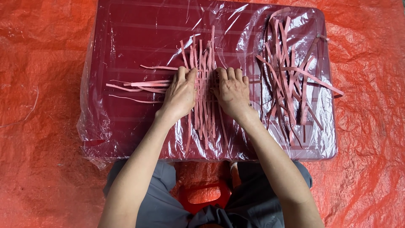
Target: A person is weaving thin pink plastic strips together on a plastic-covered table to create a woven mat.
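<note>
Orange tarp (46,126) covers the floor on all sides. On it sits a low dark red counter (126,42), wrapped in clear plastic film (105,139) that bunches loosely at the near left corner.

Loose heap of pink strips (287,71) lies on the counter well to the right of the right-hand fingers, strips crossing at many angles.

Woven strips (205,84) lie between and under both sets of fingers: upright strips fan out beyond the fingertips and run back toward the wrists; crosswise strips stick out to the left of the left-hand fingers.

Left hand (180,93) lies flat, palm down, fingers extended and together, pressing the weave, gripping nothing. Right hand (231,92) likewise flat, fingers extended, pressing just beside the left. The fingertips of both hands are level with each other.

Grey trousers (160,202) and a red stool (206,196) show at the near edge.
</note>
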